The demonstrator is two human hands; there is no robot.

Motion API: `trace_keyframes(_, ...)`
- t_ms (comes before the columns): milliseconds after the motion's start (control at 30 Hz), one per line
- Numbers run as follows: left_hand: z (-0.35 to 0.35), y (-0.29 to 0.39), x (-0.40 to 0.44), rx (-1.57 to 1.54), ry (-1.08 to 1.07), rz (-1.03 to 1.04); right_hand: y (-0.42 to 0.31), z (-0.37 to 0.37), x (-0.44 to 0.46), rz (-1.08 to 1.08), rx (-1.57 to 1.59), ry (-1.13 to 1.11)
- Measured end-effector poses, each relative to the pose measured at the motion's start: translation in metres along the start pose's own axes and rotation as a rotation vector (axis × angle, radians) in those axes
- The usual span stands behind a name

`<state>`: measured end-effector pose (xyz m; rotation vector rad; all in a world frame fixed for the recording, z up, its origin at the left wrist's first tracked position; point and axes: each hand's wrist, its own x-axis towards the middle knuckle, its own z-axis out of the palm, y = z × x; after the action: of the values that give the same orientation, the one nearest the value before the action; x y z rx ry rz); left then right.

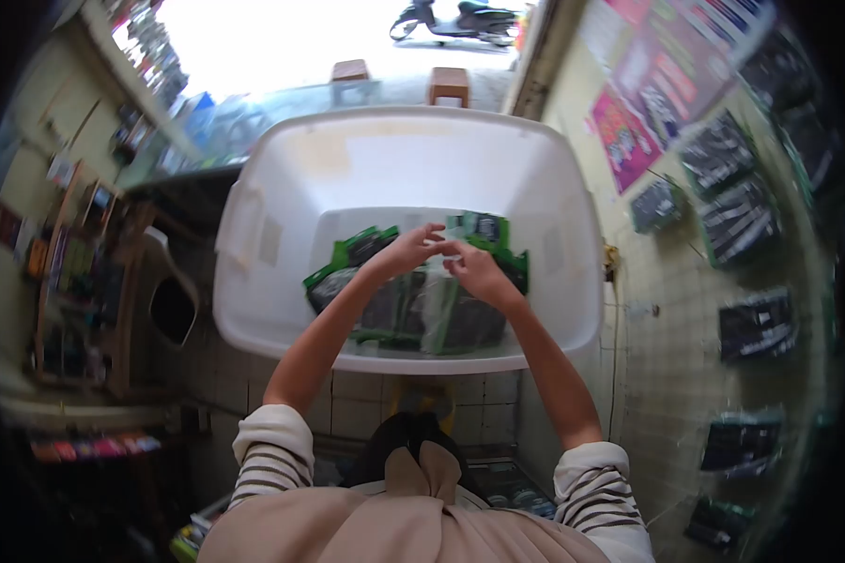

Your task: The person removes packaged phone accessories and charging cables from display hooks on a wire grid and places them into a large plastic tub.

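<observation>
My left hand point(415, 251) and my right hand point(479, 274) meet over the middle of a large white plastic tub point(408, 159). Their fingertips are close together, and whether they touch is too blurred to tell. The left fingers reach rightward, a little apart. On the right hand the fingers are bent loosely, and I see nothing held in either one. Below them, on the tub's floor, lie several green-and-black packets in clear plastic; one packet point(479, 319) is under my right hand, another packet point(483, 227) is behind it, and a third packet point(371, 244) is left of my left hand.
On the right wall hang dark wrapped packets point(742, 220) and a pink poster point(624, 141). At left are a wooden shelf point(66, 272) and a white chair point(174, 291). Beyond the tub stand two stools point(449, 86) and a parked scooter point(460, 21).
</observation>
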<state>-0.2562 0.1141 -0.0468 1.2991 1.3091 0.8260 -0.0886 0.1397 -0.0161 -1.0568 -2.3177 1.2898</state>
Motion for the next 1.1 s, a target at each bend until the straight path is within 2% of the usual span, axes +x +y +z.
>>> trace_keyframes(33, 0.010, 0.021, 0.012, -0.008, -0.027, 0.078, 0.002, -0.023, -0.011, -0.052, 0.061, 0.125)
trace_keyframes(100, 0.034, 0.055, 0.042, -0.085, -0.078, 0.268, -0.011, -0.074, -0.040, 0.031, 0.072, 0.313)
trace_keyframes(167, 0.063, 0.099, 0.066, 0.019, -0.043, 0.398, 0.008, -0.112, -0.060, -0.016, 0.122, 0.530)
trace_keyframes(233, 0.092, 0.124, 0.099, -0.027, -0.113, 0.433, 0.033, -0.145, -0.078, -0.022, 0.092, 0.739)
trace_keyframes(300, 0.126, 0.140, 0.139, -0.076, -0.177, 0.468, 0.074, -0.168, -0.089, -0.004, 0.236, 0.921)
trace_keyframes(367, 0.162, 0.142, 0.187, -0.248, -0.213, 0.404, 0.125, -0.183, -0.091, 0.094, 0.232, 1.051)
trace_keyframes(400, 0.177, 0.148, 0.207, -0.266, -0.210, 0.319, 0.142, -0.191, -0.091, 0.135, 0.209, 1.104)
trace_keyframes(433, 0.193, 0.143, 0.235, -0.269, -0.225, 0.324, 0.158, -0.198, -0.090, 0.180, 0.187, 1.152)
trace_keyframes(500, 0.217, 0.131, 0.285, -0.326, -0.082, 0.254, 0.192, -0.211, -0.083, 0.169, 0.199, 1.211)
trace_keyframes(567, 0.233, 0.127, 0.319, -0.211, 0.026, 0.330, 0.226, -0.219, -0.072, 0.163, 0.214, 1.259)
trace_keyframes(667, 0.254, 0.101, 0.384, -0.107, -0.024, 0.431, 0.261, -0.230, -0.056, 0.121, 0.073, 1.316)
trace_keyframes(733, 0.261, 0.093, 0.401, 0.095, -0.102, 0.518, 0.276, -0.234, -0.049, 0.113, 0.041, 1.330)
trace_keyframes(800, 0.268, 0.087, 0.414, 0.156, -0.137, 0.557, 0.284, -0.237, -0.041, 0.083, -0.063, 1.343)
trace_keyframes(933, 0.275, 0.084, 0.435, 0.235, -0.222, 0.663, 0.285, -0.242, -0.030, 0.061, -0.028, 1.337)
trace_keyframes(967, 0.275, 0.084, 0.439, 0.234, -0.220, 0.660, 0.286, -0.244, -0.027, 0.061, -0.027, 1.334)
trace_keyframes(1033, 0.276, 0.087, 0.439, 0.003, -0.375, 0.560, 0.292, -0.245, -0.021, 0.050, -0.104, 1.363)
trace_keyframes(1067, 0.276, 0.088, 0.438, 0.005, -0.375, 0.554, 0.295, -0.245, -0.019, 0.053, -0.099, 1.361)
trace_keyframes(1100, 0.276, 0.089, 0.438, 0.132, -0.293, 0.519, 0.295, -0.246, -0.017, 0.041, -0.085, 1.395)
